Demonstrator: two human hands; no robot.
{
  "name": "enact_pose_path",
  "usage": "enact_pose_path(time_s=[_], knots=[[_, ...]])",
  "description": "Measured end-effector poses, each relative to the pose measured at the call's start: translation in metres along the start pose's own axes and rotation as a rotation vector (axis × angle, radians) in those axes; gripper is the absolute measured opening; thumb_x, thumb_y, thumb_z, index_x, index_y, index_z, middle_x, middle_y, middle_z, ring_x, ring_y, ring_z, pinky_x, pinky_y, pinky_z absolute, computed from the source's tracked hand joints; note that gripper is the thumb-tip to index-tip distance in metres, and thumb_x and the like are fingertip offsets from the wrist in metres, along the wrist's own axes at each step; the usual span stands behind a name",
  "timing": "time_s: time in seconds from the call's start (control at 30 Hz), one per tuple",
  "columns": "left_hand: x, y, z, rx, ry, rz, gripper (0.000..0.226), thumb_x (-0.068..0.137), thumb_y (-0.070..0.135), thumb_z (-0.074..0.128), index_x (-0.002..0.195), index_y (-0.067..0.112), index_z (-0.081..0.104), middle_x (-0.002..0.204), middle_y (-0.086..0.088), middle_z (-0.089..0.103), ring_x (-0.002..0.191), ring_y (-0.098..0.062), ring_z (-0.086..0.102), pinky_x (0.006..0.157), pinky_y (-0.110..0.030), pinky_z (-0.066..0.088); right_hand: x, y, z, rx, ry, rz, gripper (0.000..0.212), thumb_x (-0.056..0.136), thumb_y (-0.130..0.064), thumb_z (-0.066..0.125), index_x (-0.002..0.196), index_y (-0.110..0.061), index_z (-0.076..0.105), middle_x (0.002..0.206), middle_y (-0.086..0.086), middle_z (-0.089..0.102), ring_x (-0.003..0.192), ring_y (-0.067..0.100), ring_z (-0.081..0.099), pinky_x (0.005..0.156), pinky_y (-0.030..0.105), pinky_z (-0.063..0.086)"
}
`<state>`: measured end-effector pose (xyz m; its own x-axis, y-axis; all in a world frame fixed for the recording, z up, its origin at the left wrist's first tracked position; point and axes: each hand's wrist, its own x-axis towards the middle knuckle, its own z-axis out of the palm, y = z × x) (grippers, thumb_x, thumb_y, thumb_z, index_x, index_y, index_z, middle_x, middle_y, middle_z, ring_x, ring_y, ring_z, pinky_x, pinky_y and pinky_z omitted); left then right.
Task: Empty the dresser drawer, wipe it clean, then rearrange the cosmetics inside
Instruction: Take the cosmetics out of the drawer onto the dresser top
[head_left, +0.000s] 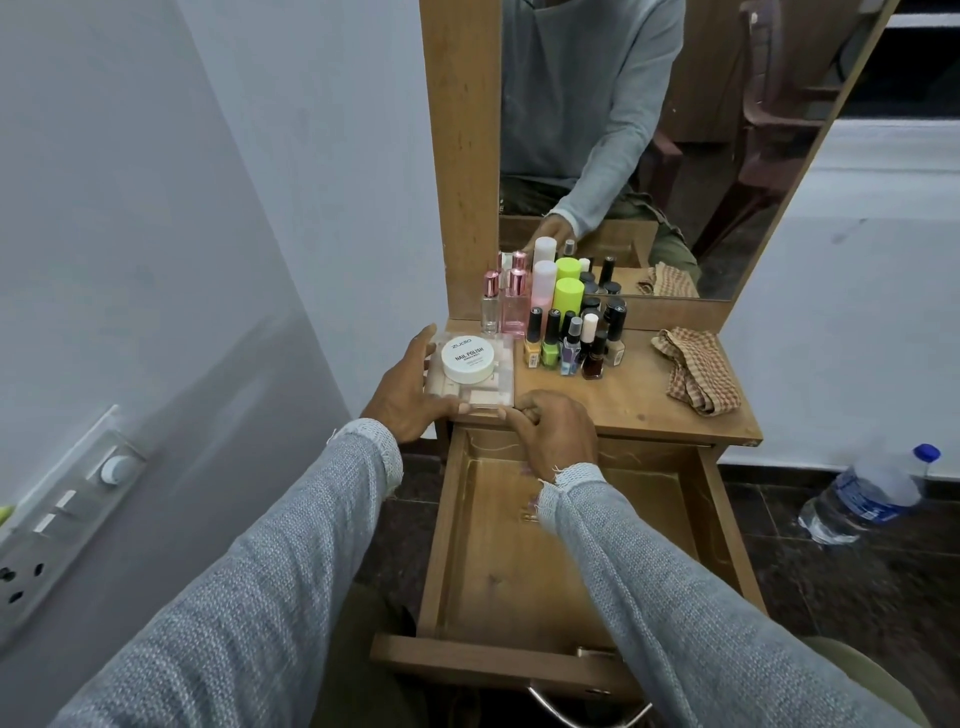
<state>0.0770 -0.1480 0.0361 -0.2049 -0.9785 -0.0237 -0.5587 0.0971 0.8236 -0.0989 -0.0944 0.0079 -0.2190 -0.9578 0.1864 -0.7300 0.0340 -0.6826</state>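
The wooden dresser drawer (441, 545) is pulled out, its inside nearly bare. On the dresser top's left corner lies a clear flat box (501, 387) with a white round nail-polish tub (467, 357) on it. My left hand (408, 397) holds the box's left and front edge. My right hand (553, 434) pinches its front right corner with curled fingers. Behind stand several nail polish bottles (569, 345), pink perfume bottles (511, 306) and green-capped and white bottles (567, 296). A checked cloth (696, 374) lies on the right of the top.
A mirror (649, 130) rises behind the cosmetics. A plastic water bottle (867, 493) lies on the dark floor to the right. A switch panel (62, 514) is on the wall at left. A small metal piece (527, 517) lies in the drawer.
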Motion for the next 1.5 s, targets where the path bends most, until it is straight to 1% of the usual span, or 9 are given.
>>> enact_pose_path(time_s=[0.33,0.47,0.53,0.67,0.73,0.83,0.9,1.13,1.5], knots=[[0.009,-0.004,0.001,0.017,0.016,-0.013,0.106,0.072,0.018,0.085,0.152,0.026,0.015,0.153,-0.001,0.035,0.137,-0.025,0.038,0.109,-0.04,0.036,0.006,-0.001,-0.001,0.022,-0.035,0.066,0.017,0.084,-0.041,0.069,0.083,-0.024,0.07,0.075,-0.008,0.068,0.07,0.015,0.064,0.064,0.036,0.057],[0.001,-0.006,0.007,0.028,0.094,-0.011,0.104,0.073,0.022,0.084,0.152,0.024,0.018,0.157,0.0,0.03,0.142,-0.023,0.03,0.115,-0.043,0.03,-0.001,0.009,-0.009,0.197,-0.016,0.017,0.011,0.085,-0.03,0.069,0.085,-0.019,0.071,0.07,-0.009,0.064,0.067,0.007,0.058,0.059,0.018,0.049],[-0.011,-0.007,0.015,0.032,0.219,0.048,0.093,0.076,0.024,0.082,0.15,0.021,0.026,0.154,0.0,0.034,0.14,-0.02,0.033,0.115,-0.041,0.032,-0.01,0.024,-0.021,0.254,-0.003,-0.009,0.007,0.087,-0.024,0.067,0.085,-0.018,0.069,0.073,-0.009,0.064,0.067,0.001,0.057,0.058,0.007,0.044],[-0.046,-0.006,0.045,0.134,0.423,0.28,0.056,0.085,0.019,0.073,0.134,0.015,0.047,0.136,-0.004,0.05,0.125,-0.018,0.045,0.106,-0.031,0.038,-0.029,0.076,-0.042,0.138,-0.019,0.007,0.006,0.088,-0.018,0.065,0.088,-0.015,0.069,0.078,-0.007,0.066,0.071,0.003,0.059,0.067,0.017,0.05],[-0.06,-0.004,0.064,0.201,0.39,0.351,0.041,0.088,0.019,0.068,0.126,0.015,0.054,0.127,-0.004,0.056,0.119,-0.018,0.049,0.101,-0.031,0.042,-0.037,0.101,-0.05,0.024,-0.076,0.032,0.006,0.088,-0.017,0.065,0.09,-0.013,0.069,0.083,-0.002,0.067,0.075,0.008,0.06,0.073,0.025,0.053],[-0.071,-0.001,0.093,0.294,0.226,0.353,0.027,0.09,0.022,0.066,0.116,0.02,0.06,0.118,0.0,0.06,0.11,-0.015,0.055,0.094,-0.026,0.044,-0.046,0.121,-0.055,-0.123,-0.22,0.067,0.011,0.088,-0.018,0.064,0.098,-0.015,0.067,0.095,0.0,0.066,0.085,0.013,0.059,0.078,0.024,0.047],[-0.072,-0.004,0.109,0.372,0.098,0.322,0.026,0.09,0.022,0.065,0.116,0.023,0.061,0.12,0.004,0.06,0.112,-0.013,0.054,0.096,-0.02,0.038,-0.049,0.123,-0.051,-0.183,-0.297,0.057,0.014,0.088,-0.019,0.064,0.102,-0.018,0.066,0.101,0.001,0.064,0.093,0.016,0.06,0.083,0.027,0.049],[-0.072,-0.013,0.143,0.563,-0.078,0.117,0.035,0.094,0.026,0.057,0.129,0.021,0.056,0.132,-0.001,0.054,0.12,-0.019,0.051,0.098,-0.035,0.048,-0.054,0.129,-0.037,-0.365,-0.399,0.011,0.039,0.089,-0.023,0.057,0.127,-0.022,0.051,0.134,0.004,0.047,0.113,0.026,0.054,0.092,0.039,0.049],[-0.066,-0.012,0.154,0.631,-0.118,0.099,0.022,0.095,0.025,0.053,0.114,0.02,0.064,0.125,-0.004,0.059,0.111,-0.022,0.056,0.093,-0.037,0.049,-0.053,0.132,-0.038,-0.368,-0.339,0.043,0.022,0.091,-0.024,0.058,0.112,-0.018,0.054,0.116,0.005,0.061,0.103,0.026,0.059,0.084,0.034,0.05]])
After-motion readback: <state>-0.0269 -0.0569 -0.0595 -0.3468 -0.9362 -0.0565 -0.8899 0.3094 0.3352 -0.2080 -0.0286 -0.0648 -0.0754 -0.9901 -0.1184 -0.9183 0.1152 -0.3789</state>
